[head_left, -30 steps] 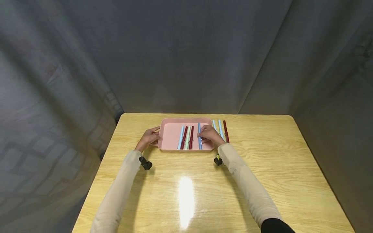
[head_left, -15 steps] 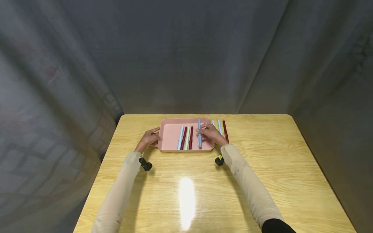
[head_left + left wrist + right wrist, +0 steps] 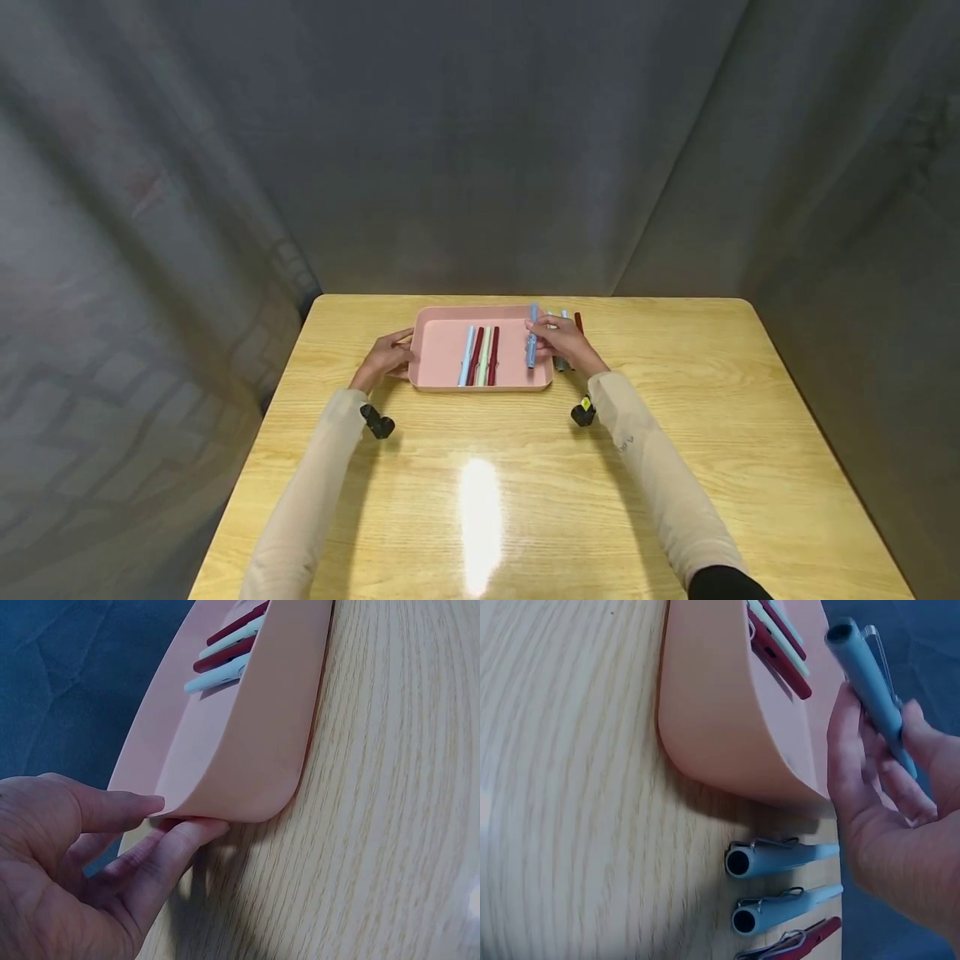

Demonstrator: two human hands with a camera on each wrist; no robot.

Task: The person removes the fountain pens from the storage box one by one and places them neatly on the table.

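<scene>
A pink tray [image 3: 438, 350] sits on the wooden table at the far middle. My left hand [image 3: 386, 357] grips its left rim, thumb on top and fingers below [image 3: 161, 851]. In the tray [image 3: 247, 750] lie several pens side by side [image 3: 480, 356], light blue, dark red and pale green. My right hand [image 3: 561, 340] holds a blue pen [image 3: 532, 337] lifted above the tray's right edge; in the right wrist view the fingers [image 3: 885, 825] pinch the pen [image 3: 870, 675] in the air. Below it, on the table beside the tray [image 3: 727, 712], lie a blue pen [image 3: 780, 859], a light blue pen [image 3: 784, 911] and a dark red pen [image 3: 791, 946].
The table [image 3: 480, 500] is pale wood with a bright glare patch near the front. Grey cloth hangs behind and at both sides. Small black wrist cameras [image 3: 377, 422] sit on both forearms.
My right hand has lifted the blue pen out of the tray and carried it right, over the tray's right edge. The left hand has stayed on the tray's rim.
</scene>
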